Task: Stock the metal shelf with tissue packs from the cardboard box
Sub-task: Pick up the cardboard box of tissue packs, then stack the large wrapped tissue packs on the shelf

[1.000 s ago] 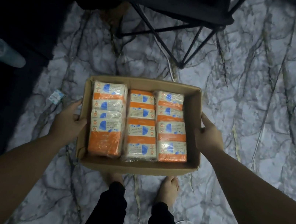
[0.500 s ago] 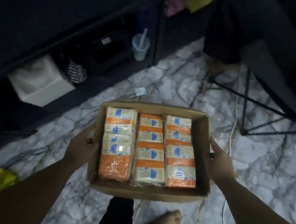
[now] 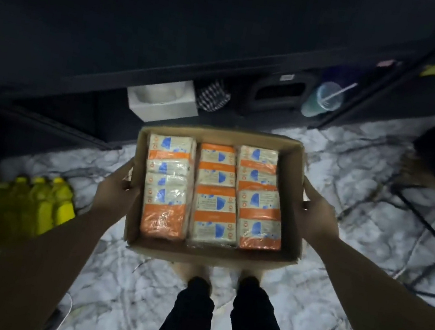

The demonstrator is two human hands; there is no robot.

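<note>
Your left hand (image 3: 117,187) and right hand (image 3: 316,219) clasp the cardboard box (image 3: 298,194) sides; its tissue packs (image 3: 217,193) look soft, light, slippery-wrapped, so pinch each across its width.

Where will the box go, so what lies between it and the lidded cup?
In the head view, only bare marble floor separates the box from the cup on the shelf.

bare forearms (image 3: 33,258); black trousers (image 3: 217,321); bare feet
</note>
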